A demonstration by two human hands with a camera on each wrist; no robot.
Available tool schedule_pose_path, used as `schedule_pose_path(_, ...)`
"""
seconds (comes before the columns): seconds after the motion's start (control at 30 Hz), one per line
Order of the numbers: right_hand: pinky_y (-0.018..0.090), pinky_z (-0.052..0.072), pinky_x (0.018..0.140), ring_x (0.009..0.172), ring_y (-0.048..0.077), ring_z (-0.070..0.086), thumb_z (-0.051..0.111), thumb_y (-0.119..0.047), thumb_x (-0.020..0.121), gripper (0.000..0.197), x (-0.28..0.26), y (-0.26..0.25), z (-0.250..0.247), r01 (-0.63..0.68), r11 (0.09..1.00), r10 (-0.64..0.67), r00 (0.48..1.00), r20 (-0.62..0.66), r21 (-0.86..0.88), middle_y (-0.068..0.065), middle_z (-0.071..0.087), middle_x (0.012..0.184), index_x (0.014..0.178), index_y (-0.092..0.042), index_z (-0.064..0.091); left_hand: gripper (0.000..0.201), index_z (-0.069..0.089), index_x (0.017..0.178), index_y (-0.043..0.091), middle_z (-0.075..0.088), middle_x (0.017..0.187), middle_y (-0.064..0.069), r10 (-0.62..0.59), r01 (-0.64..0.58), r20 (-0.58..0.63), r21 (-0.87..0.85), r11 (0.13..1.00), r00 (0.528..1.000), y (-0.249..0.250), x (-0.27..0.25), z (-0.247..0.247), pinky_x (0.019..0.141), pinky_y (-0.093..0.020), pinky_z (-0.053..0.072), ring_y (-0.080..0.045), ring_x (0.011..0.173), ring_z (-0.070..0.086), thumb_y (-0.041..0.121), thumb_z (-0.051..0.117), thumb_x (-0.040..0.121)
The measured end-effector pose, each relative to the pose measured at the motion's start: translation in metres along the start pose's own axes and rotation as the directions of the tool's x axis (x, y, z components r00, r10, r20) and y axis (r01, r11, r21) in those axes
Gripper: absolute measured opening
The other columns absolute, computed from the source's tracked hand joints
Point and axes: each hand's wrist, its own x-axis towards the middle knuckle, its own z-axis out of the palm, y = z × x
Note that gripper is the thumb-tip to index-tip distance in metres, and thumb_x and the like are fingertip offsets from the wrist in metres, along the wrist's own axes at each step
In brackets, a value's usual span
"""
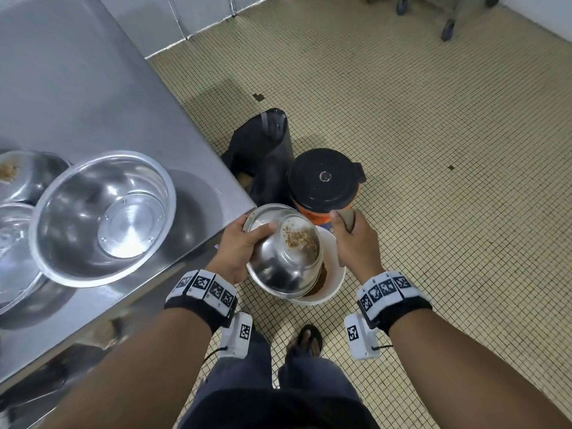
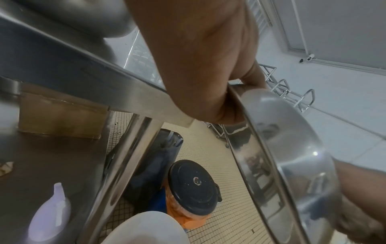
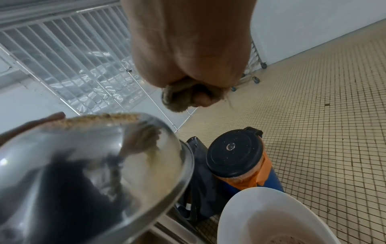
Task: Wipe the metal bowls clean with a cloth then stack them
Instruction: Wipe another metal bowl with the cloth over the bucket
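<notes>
The left hand (image 1: pixel 240 249) is gripping the soiled metal bowl (image 1: pixel 286 258) by its rim, thumb lying inside the lip and fingers curled round the outside, as the left wrist view confirms. The bowl is being held off the table, past its corner, tilted so that its mouth is facing toward 2 o'clock and down over the white bucket (image 1: pixel 332 283) on the floor. Brown crumbs (image 1: pixel 301 238) are clinging to the inner wall on the low side.

The right hand (image 1: pixel 356 243) is closed in a fist round a bunched tan cloth (image 1: pixel 346 219); the right wrist view shows the wad (image 3: pixel 177 99) protruding below the curled fingers. This hand is standing just beside the bowl at its 3 o'clock, not touching it, with the cloth end pointing toward 12 o'clock.

Judgement: the coming wipe turns on this relation. The bowl's opening is presenting toward the cloth hand, which is the nearer free hand, so the cloth needs to travel toward 9 o'clock into the mouth and sweep residue toward the low rim and bucket.

At 9 o'clock on the steel table (image 1: pixel 102 88), a clean-looking large bowl (image 1: pixel 103 218) is leaning on others; one further bowl (image 1: pixel 23 174) is carrying residue. No wiped stack is apparent.
</notes>
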Motion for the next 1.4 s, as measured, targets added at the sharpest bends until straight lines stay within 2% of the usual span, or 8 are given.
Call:
schedule_pose_path(0.1, 0.035, 0.055, 0.059, 0.064, 0.012, 0.065, 0.047, -0.061, 0.098, 0.031, -0.006, -0.016, 0.0, 0.007, 0.995, -0.015, 0.997, 0.082, 0.097, 0.0, 0.068, 0.083, 0.109, -0.032, 0.043, 0.042, 0.069, 0.124, 0.014, 0.076, 0.113, -0.018, 0.011, -0.011, -0.017, 0.033, 0.999, 1.0, -0.002, -0.001, -0.002, 0.081, -0.056, 0.062, -0.044, 0.101, 0.074, 0.008, 0.081, 0.084)
schedule_pose_path(0.17, 0.031, 0.051, 0.055, 0.056, 0.005, 0.061, 0.045, -0.045, 0.103, 0.021, -0.011, -0.025, 0.0, 0.037, 0.989, -0.051, 0.994, 0.097, 0.14, 0.0, 0.065, 0.079, 0.109, -0.026, 0.041, 0.037, 0.07, 0.121, 0.014, 0.078, 0.109, -0.015, 0.026, -0.025, -0.02, 0.06, 0.998, 0.999, -0.002, -0.002, -0.003, 0.08, -0.052, 0.062, -0.042, 0.1, 0.075, 0.008, 0.08, 0.086)
schedule_pose_path(0.33, 0.035, 0.046, 0.054, 0.065, 0.015, 0.062, 0.045, -0.025, 0.104, 0.012, -0.022, -0.02, 0.013, 0.152, 0.988, -0.153, 0.983, 0.103, 0.021, -0.001, 0.063, 0.08, 0.115, -0.021, 0.042, 0.041, 0.068, 0.124, 0.014, 0.076, 0.113, -0.015, 0.008, -0.004, -0.052, 0.071, 0.997, 0.999, -0.011, 0.0, -0.007, 0.074, -0.048, 0.062, -0.04, 0.1, 0.075, 0.017, 0.082, 0.086)
schedule_pose_path(0.53, 0.021, 0.051, 0.075, 0.089, 0.001, 0.062, 0.054, -0.026, 0.103, 0.022, -0.044, -0.01, 0.029, 0.276, 0.958, -0.284, 0.95, 0.133, 0.075, -0.012, 0.065, 0.1, 0.124, -0.02, 0.053, 0.035, 0.064, 0.121, 0.012, 0.075, 0.109, -0.014, -0.011, 0.017, -0.081, 0.073, 0.997, 0.997, -0.02, -0.001, -0.007, 0.069, -0.046, 0.064, -0.036, 0.094, 0.076, 0.018, 0.079, 0.09)
schedule_pose_path(0.7, 0.032, 0.053, 0.093, 0.104, 0.006, 0.061, 0.054, -0.032, 0.103, 0.022, -0.06, -0.006, 0.045, 0.317, 0.944, -0.329, 0.925, 0.187, 0.093, -0.014, 0.062, 0.113, 0.124, -0.025, 0.054, 0.032, 0.063, 0.118, 0.008, 0.077, 0.103, -0.017, 0.021, -0.015, -0.077, 0.072, 0.997, 0.997, -0.027, -0.003, -0.004, 0.073, -0.051, 0.064, -0.04, 0.094, 0.076, 0.015, 0.078, 0.091)
schedule_pose_path(0.83, 0.04, 0.053, 0.095, 0.105, 0.009, 0.061, 0.053, -0.031, 0.103, 0.021, -0.058, 0.003, 0.052, 0.313, 0.947, -0.32, 0.932, 0.168, 0.067, -0.008, 0.066, 0.115, 0.123, -0.024, 0.056, 0.028, 0.065, 0.114, 0.012, 0.078, 0.103, -0.016, 0.037, -0.031, -0.079, 0.077, 0.997, 0.996, -0.028, -0.005, -0.002, 0.084, -0.058, 0.061, -0.042, 0.097, 0.075, 0.019, 0.079, 0.091)
schedule_pose_path(1.13, 0.039, 0.052, 0.09, 0.101, 0.01, 0.056, 0.052, -0.041, 0.104, 0.021, -0.054, 0.015, 0.053, 0.294, 0.955, -0.292, 0.954, 0.072, -0.021, -0.007, 0.058, 0.111, 0.115, -0.024, 0.059, 0.025, 0.065, 0.114, 0.011, 0.079, 0.094, -0.008, 0.068, -0.063, -0.064, 0.076, 0.995, 0.996, -0.02, -0.008, 0.003, 0.072, -0.044, 0.063, -0.032, 0.088, 0.077, 0.017, 0.077, 0.092)
schedule_pose_path(1.4, 0.032, 0.052, 0.089, 0.099, 0.003, 0.053, 0.053, -0.03, 0.105, 0.02, -0.055, 0.008, 0.051, 0.331, 0.944, -0.331, 0.943, -0.022, -0.018, -0.007, 0.063, 0.11, 0.116, -0.017, 0.063, 0.025, 0.066, 0.111, 0.013, 0.079, 0.094, -0.007, 0.091, -0.082, -0.088, 0.097, 0.992, 0.992, -0.02, -0.006, 0.008, 0.073, -0.048, 0.064, -0.031, 0.087, 0.078, 0.021, 0.078, 0.092)
